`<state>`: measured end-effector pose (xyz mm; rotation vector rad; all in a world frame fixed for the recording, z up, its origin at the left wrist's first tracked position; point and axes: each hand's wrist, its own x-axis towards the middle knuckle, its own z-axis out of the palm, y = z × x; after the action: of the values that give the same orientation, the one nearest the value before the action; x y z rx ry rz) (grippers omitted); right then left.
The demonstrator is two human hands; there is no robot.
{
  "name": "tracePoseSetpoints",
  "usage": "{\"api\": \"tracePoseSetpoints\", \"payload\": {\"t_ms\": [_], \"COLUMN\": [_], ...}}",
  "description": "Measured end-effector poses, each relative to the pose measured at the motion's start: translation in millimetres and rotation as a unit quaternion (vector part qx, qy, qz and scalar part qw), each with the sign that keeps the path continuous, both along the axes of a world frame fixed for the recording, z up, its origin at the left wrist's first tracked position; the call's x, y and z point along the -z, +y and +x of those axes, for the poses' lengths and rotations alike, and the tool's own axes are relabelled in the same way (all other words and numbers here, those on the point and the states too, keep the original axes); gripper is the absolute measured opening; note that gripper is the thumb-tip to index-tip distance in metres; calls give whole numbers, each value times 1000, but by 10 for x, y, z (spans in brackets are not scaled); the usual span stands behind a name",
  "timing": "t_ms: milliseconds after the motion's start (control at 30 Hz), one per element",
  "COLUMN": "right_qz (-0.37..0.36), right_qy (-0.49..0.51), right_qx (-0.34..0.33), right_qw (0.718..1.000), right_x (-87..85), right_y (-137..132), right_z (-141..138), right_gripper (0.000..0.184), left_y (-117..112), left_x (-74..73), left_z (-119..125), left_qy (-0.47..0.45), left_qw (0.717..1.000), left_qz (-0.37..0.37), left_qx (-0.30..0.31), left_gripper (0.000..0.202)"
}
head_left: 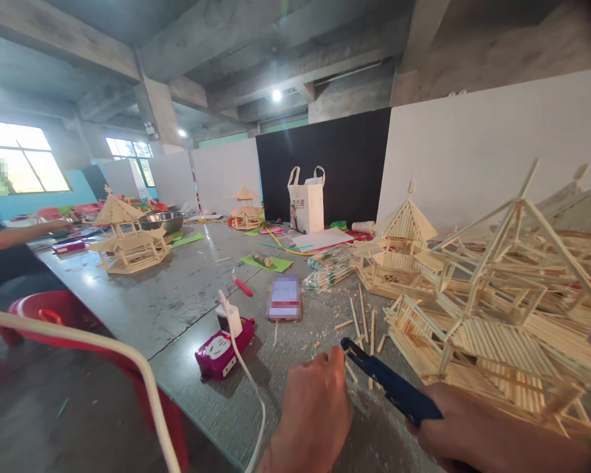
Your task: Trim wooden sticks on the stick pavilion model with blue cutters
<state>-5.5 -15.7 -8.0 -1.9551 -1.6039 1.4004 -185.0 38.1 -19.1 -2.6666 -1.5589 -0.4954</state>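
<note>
My right hand (465, 430) grips a dark blue tool (389, 384), likely a cutter or glue gun, whose tip points left toward my left hand. My left hand (315, 407) is closed, its fingers pinching a thin wooden stick (350, 371) at the tool's tip, near the table's front edge. Loose sticks (362, 315) lie just beyond. To the right stands a large unfinished model of wooden sticks (497, 309), with a flat lattice panel (477, 341) nearest my right hand.
A magenta power strip (221, 348) with a white charger and cable sits left of my hands. Also on the grey table (167, 295): a phone (284, 299), a red pen (242, 286), bagged sticks (331, 268), finished stick pavilions (128, 243), a white bag (306, 203). Another person's arm (20, 236) is at far left.
</note>
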Motion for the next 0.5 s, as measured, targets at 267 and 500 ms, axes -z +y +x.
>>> {"api": "tracePoseSetpoints", "payload": {"t_ms": [267,500], "right_qz": [16,19], "right_qy": [3,8], "right_qx": [7,-2], "right_qw": [1000,1000], "right_x": [-49,-68], "right_y": [-32,-41], "right_z": [-26,-13], "right_gripper": [7,8], "left_y": [0,7], "left_x": [0,-35], "left_z": [-7,-14], "left_qy": [-14,-11], "left_qw": [1000,999], "left_qz": [-12,-40], "left_qx": [0,-4], "left_gripper": [26,28]}}
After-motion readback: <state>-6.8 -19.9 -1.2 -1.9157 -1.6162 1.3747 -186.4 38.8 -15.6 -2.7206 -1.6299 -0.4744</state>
